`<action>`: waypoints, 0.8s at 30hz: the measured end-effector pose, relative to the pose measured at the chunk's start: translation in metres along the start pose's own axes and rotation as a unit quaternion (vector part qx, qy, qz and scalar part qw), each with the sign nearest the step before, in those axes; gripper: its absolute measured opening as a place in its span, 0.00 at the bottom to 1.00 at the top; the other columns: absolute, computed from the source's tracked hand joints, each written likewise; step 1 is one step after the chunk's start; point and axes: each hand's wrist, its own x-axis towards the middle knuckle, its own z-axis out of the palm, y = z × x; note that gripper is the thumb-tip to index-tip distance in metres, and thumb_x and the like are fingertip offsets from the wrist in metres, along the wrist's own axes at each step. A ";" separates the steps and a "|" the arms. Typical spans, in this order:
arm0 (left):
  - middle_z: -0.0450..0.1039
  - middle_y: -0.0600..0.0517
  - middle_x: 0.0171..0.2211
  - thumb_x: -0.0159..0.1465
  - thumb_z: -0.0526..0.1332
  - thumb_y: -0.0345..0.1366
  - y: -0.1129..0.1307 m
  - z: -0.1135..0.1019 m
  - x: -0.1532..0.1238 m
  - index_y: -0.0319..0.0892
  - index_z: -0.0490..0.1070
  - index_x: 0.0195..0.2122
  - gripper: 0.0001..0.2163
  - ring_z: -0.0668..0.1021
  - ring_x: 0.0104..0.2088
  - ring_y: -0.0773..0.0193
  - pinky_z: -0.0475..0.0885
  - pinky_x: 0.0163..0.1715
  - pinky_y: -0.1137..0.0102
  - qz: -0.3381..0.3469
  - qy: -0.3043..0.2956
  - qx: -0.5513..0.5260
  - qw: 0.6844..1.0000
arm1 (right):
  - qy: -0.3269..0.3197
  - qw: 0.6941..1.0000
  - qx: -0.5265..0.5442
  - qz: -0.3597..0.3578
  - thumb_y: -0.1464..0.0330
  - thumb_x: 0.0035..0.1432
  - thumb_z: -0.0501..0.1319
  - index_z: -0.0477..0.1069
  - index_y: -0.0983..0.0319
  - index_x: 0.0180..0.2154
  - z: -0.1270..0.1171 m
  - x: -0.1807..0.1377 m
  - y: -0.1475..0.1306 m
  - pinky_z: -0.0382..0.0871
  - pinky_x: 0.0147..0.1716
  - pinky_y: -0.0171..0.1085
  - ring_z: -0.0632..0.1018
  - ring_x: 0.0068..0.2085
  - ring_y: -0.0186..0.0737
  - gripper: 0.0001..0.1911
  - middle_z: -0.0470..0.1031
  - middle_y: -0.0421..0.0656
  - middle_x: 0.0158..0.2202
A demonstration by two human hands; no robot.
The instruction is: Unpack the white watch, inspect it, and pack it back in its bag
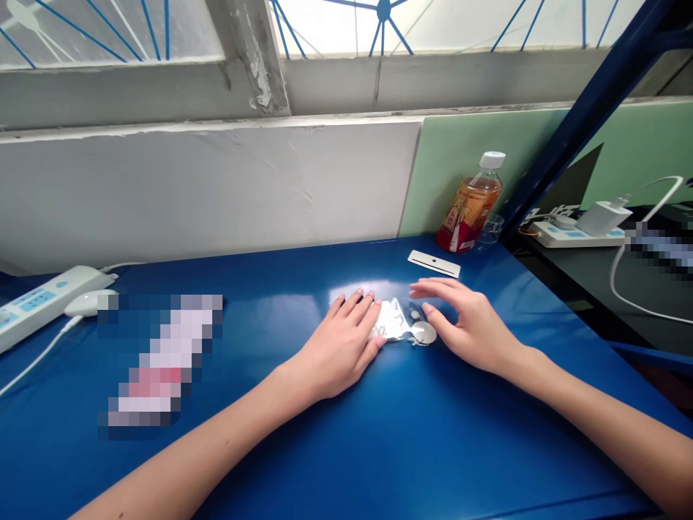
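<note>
My left hand (341, 350) lies palm down with its fingers stretched out over the left part of a small clear plastic pouch with a shiny silver piece (390, 320). At the pouch's right end a white round disc (424, 333) shows, with what looks like a short bead chain along its lower edge. Beside it, my right hand (471, 325) is curved, thumb and fingers apart, with nothing visible between them. The right thumb tip is close to the disc; I cannot tell whether it touches the pouch. What lies beneath my left palm is hidden.
On the blue table (303, 462), a flat white strip (434, 263) lies behind the right hand, near a bottle of reddish drink (470, 206) and a clear cup (491, 230). A blurred-out object (167, 361) and a power strip (46, 300) are left. A blue post (574, 115) rises right.
</note>
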 end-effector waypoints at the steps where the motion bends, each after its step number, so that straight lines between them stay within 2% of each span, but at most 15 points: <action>1: 0.53 0.39 0.69 0.74 0.43 0.45 0.000 -0.001 0.000 0.35 0.53 0.68 0.26 0.53 0.69 0.46 0.52 0.66 0.49 0.004 -0.004 0.004 1.000 | 0.025 0.999 -0.046 -0.011 0.68 0.60 0.56 0.75 0.63 0.48 -0.002 0.001 0.000 0.72 0.52 0.56 0.77 0.53 0.57 0.16 0.80 0.52 0.48; 3: 0.51 0.40 0.69 0.75 0.42 0.45 0.000 -0.002 -0.001 0.35 0.51 0.68 0.26 0.51 0.70 0.46 0.51 0.66 0.50 0.008 -0.011 0.010 1.000 | 0.027 0.996 -0.085 -0.011 0.67 0.61 0.57 0.77 0.64 0.44 -0.003 0.002 0.001 0.74 0.49 0.55 0.79 0.50 0.57 0.14 0.81 0.52 0.46; 6: 0.49 0.40 0.70 0.75 0.42 0.45 0.000 -0.002 0.000 0.33 0.49 0.69 0.27 0.49 0.70 0.47 0.50 0.67 0.51 0.007 -0.021 0.013 1.000 | -0.020 0.999 -0.029 -0.018 0.67 0.63 0.56 0.76 0.63 0.47 -0.001 0.000 -0.001 0.78 0.45 0.48 0.82 0.45 0.49 0.15 0.82 0.49 0.45; 9: 0.48 0.38 0.70 0.74 0.41 0.46 -0.001 -0.001 0.001 0.32 0.49 0.69 0.28 0.49 0.70 0.48 0.50 0.67 0.53 0.007 -0.016 0.012 1.000 | -0.032 0.997 0.004 -0.065 0.67 0.64 0.57 0.74 0.63 0.50 0.004 -0.003 -0.002 0.76 0.50 0.44 0.80 0.50 0.47 0.15 0.80 0.49 0.48; 13: 0.47 0.36 0.70 0.74 0.44 0.46 -0.002 0.000 0.001 0.33 0.51 0.68 0.27 0.49 0.70 0.46 0.52 0.66 0.51 0.001 -0.011 0.008 1.000 | -0.055 0.990 -0.019 -0.126 0.67 0.64 0.58 0.75 0.64 0.51 0.011 -0.005 0.000 0.71 0.56 0.48 0.75 0.57 0.50 0.16 0.78 0.52 0.52; 19: 0.50 0.36 0.69 0.73 0.48 0.46 -0.001 -0.001 0.000 0.36 0.54 0.68 0.27 0.49 0.70 0.42 0.54 0.65 0.49 -0.015 0.001 0.008 1.000 | -0.100 0.971 -0.109 -0.185 0.69 0.67 0.54 0.69 0.67 0.58 0.014 -0.009 0.003 0.67 0.60 0.55 0.67 0.64 0.55 0.20 0.73 0.54 0.58; 24: 0.48 0.34 0.69 0.73 0.45 0.48 -0.001 0.000 0.000 0.30 0.50 0.68 0.30 0.50 0.70 0.43 0.53 0.66 0.51 -0.023 -0.014 0.018 0.999 | -0.100 0.968 -0.122 -0.197 0.72 0.67 0.52 0.68 0.68 0.59 0.015 -0.011 0.003 0.66 0.61 0.55 0.65 0.65 0.56 0.21 0.72 0.55 0.59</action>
